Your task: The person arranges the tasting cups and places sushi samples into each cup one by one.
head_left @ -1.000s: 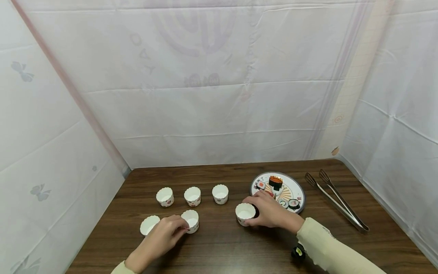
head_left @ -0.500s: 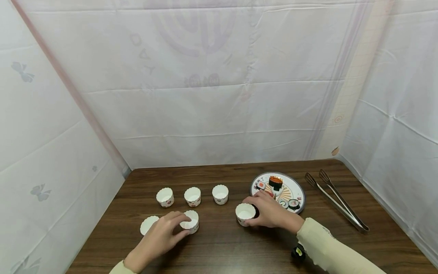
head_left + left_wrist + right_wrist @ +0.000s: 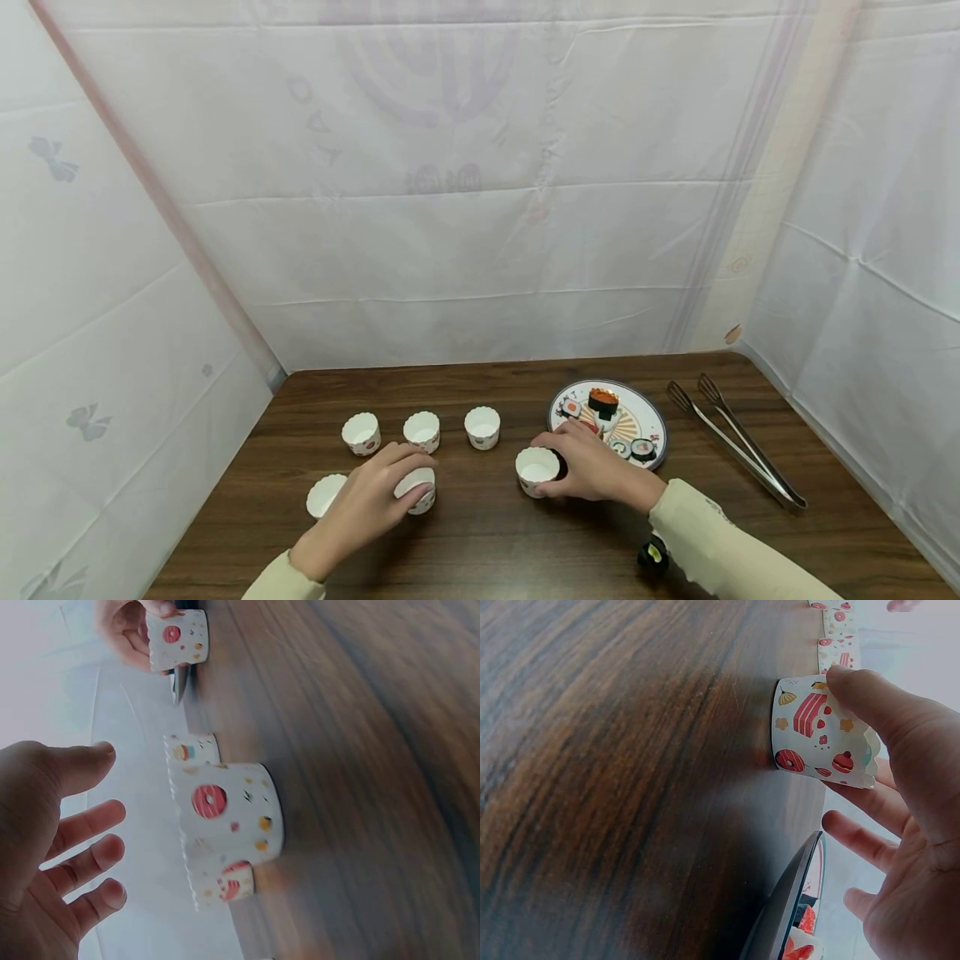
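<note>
My left hand (image 3: 367, 500) hovers around a white paper baking cup (image 3: 425, 502) near the table's middle. In the left wrist view, spread fingers and thumb stand apart from that cup's scalloped rim. With thumb and forefinger, my right hand (image 3: 596, 467) pinches another baking cup (image 3: 536, 468), which stands upright on the table. Dessert prints cover that cup's side in the right wrist view, where the thumb (image 3: 862, 694) presses on it. Both cups look empty inside. Part of the left cup is hidden behind the left hand.
Three more baking cups, including one (image 3: 482, 427), line the back; another (image 3: 326, 493) sits left of my left hand. A plate (image 3: 647, 412) with sushi pieces lies behind my right hand. Metal tongs (image 3: 750, 458) lie at right. A sushi roll (image 3: 654, 556) sits near my right sleeve.
My left fingers, which pinched the cup's rim, have parted from it and moved up over it. The cup stays in place. My right hand holds its cup unmoved.
</note>
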Tool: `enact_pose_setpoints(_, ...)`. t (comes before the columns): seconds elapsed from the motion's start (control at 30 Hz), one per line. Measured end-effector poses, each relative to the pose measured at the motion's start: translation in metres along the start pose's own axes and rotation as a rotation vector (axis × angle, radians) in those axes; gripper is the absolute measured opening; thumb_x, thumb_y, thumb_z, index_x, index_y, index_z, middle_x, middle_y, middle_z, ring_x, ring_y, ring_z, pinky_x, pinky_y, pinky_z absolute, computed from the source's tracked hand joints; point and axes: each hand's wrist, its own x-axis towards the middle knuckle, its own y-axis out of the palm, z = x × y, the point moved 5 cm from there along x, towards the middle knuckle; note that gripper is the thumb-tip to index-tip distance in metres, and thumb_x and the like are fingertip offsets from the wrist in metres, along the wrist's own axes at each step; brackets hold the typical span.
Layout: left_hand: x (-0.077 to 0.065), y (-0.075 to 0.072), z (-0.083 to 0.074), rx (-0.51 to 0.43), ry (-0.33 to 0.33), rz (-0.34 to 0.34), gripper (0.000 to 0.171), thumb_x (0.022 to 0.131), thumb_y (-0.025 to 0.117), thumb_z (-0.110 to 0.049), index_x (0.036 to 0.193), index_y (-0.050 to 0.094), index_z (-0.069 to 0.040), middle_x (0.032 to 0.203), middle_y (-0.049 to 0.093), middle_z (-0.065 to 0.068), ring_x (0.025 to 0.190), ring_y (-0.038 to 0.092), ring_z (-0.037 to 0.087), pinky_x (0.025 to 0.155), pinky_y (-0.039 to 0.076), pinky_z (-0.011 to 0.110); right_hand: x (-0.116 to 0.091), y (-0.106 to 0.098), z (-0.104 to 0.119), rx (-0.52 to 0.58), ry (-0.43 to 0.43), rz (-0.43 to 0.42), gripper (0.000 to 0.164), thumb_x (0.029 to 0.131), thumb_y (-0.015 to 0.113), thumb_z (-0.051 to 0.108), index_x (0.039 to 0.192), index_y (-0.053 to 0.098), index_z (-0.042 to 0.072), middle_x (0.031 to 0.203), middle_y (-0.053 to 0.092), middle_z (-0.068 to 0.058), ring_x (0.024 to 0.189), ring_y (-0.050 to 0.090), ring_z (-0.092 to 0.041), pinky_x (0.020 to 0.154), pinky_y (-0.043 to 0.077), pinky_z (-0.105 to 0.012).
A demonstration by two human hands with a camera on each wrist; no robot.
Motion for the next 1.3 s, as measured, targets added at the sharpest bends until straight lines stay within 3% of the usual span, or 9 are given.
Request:
enact_pose_setpoints(0.3,0.022,0.017,-0.012,-0.035,0.016,0.048,0.027,0.082,0.087,-0.011,0.106,0.075,-0.015,0.105,0.070,-0.005,0.092,0.065,0.011,0.073,0.056,0.029,-0.002,0.000,0.001,0.004,0.001,-0.001,0.051,0.083,0.084,0.047,0.125,0.069,0.021,0.115,0.066,0.005,0.109,0.054,-0.018,0.091,0.045,-0.044)
enact_pose_setpoints(0.77,0.062,0.048,-0.042,-0.064,0.112,0.111,0.020,0.085,0.086,-0.014,0.103,0.076,-0.015,0.100,0.071,-0.006,0.091,0.067,0.009,0.076,0.056,0.026,-0.002,0.002,0.000,-0.035,-0.015,-0.023,0.052,0.081,0.086,0.045,0.124,0.069,0.021,0.111,0.064,0.006,0.106,0.054,-0.016,0.088,0.047,-0.040)
enact_pose_setpoints(1.0,0.076,0.067,-0.056,-0.064,0.127,0.209,0.020,0.087,0.084,-0.015,0.105,0.076,-0.013,0.102,0.071,-0.005,0.090,0.067,0.008,0.076,0.056,0.024,-0.002,0.003,0.001,-0.045,-0.018,-0.042,0.053,0.080,0.087,0.044,0.124,0.067,0.021,0.110,0.063,0.003,0.104,0.054,-0.017,0.086,0.046,-0.039)
enact_pose_setpoints(1.3,0.080,0.090,-0.065,-0.025,0.114,0.352,0.021,0.090,0.080,-0.013,0.110,0.075,-0.013,0.106,0.071,-0.004,0.095,0.067,0.010,0.079,0.054,0.024,-0.004,0.002,0.002,-0.054,-0.013,-0.044,0.056,0.081,0.086,0.046,0.126,0.064,0.019,0.115,0.063,0.002,0.107,0.055,-0.019,0.092,0.045,-0.046)
